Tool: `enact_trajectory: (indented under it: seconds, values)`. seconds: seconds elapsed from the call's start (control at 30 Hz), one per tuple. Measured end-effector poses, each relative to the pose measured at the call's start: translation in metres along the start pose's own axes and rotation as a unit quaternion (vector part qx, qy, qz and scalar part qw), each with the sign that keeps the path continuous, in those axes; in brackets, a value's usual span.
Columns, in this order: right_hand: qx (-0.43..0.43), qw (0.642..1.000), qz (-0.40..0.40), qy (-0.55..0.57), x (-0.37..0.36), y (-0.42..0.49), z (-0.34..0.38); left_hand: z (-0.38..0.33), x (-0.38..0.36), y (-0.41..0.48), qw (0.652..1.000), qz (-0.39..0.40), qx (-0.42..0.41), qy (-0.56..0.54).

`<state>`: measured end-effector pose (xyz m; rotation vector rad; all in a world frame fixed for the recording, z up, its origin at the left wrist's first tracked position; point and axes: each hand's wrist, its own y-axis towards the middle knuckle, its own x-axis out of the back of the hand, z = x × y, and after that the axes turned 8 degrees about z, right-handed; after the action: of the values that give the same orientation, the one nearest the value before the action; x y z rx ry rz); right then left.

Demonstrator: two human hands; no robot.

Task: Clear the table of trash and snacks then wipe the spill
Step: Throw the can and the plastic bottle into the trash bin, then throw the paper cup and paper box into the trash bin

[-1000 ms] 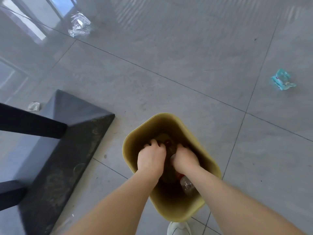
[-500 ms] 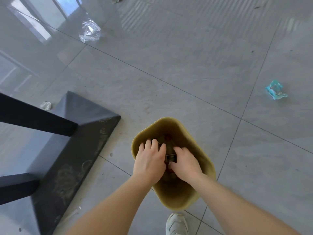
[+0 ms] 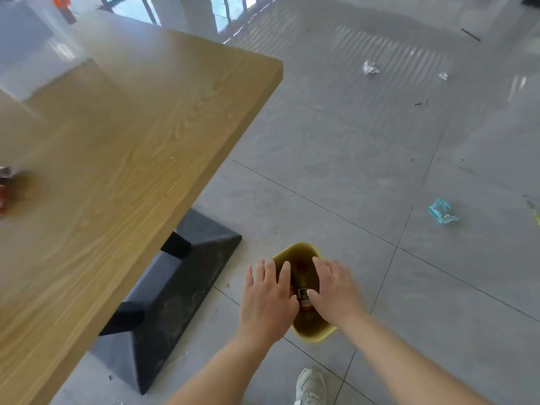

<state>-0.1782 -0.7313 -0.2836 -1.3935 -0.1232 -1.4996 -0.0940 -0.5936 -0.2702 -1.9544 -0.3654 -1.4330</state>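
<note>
view from a person's head, looking down at a table corner and the floor beside it. at the far left edge, a red and silver snack packet (image 3: pixel 3 188) lies on the wooden table (image 3: pixel 131 141), cut off by the frame and blurred, with a darker brownish patch (image 3: pixel 27 185) on the wood just beside it. at the top left, near the table's far end, stands a small orange object (image 3: pixel 61 2), too blurred to name. the table's black metal base (image 3: pixel 181 293) sits on the grey tiled floor (image 3: pixel 350 171) under the near corner.

just right of the base, the left hand (image 3: pixel 267 299) hovers palm down over the left side of a yellow trash bin (image 3: pixel 314 334), fingers straight and spread, holding nothing. the bin stands upright on the floor, well below the tabletop. inside it, between the two hands, shows a dark packet with a white and red label (image 3: pixel 304 301). the right hand (image 3: pixel 336 290) is over the bin's right side, also palm down, fingers straight and slightly spread, gripping nothing. whether either hand touches the rim cannot be told.

below the bin, a white sneaker (image 3: pixel 309 384) shows at the bottom edge. farther right on the floor lie a crumpled clear wrapper (image 3: pixel 370 67), a smaller scrap (image 3: pixel 443 76) near it, and, well apart, a crumpled light blue wrapper (image 3: pixel 441 210).
</note>
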Motion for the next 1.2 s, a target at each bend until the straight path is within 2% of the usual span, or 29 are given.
enact_trajectory:
  seconds: [0.27, 0.53, 0.73, 1.2]
  values:
    - [0.093, 0.99, -0.096, -0.035, 0.116, -0.096, 0.081, -0.003, 0.134, -0.089, 0.996, -0.085, 0.011, -0.012]
    - [0.229, 0.96, -0.127, -0.099, 0.171, -0.15, 0.169, 0.043, 0.207, -0.183, 0.981, -0.157, 0.109, 0.011]
    - [0.319, 0.935, -0.1, -0.118, 0.183, -0.166, 0.236, 0.085, 0.226, -0.238, 0.962, -0.179, 0.204, -0.003]
    - [0.405, 0.9, -0.066, -0.147, 0.134, -0.199, 0.398, 0.197, 0.235, -0.341, 0.914, -0.221, 0.338, -0.043]
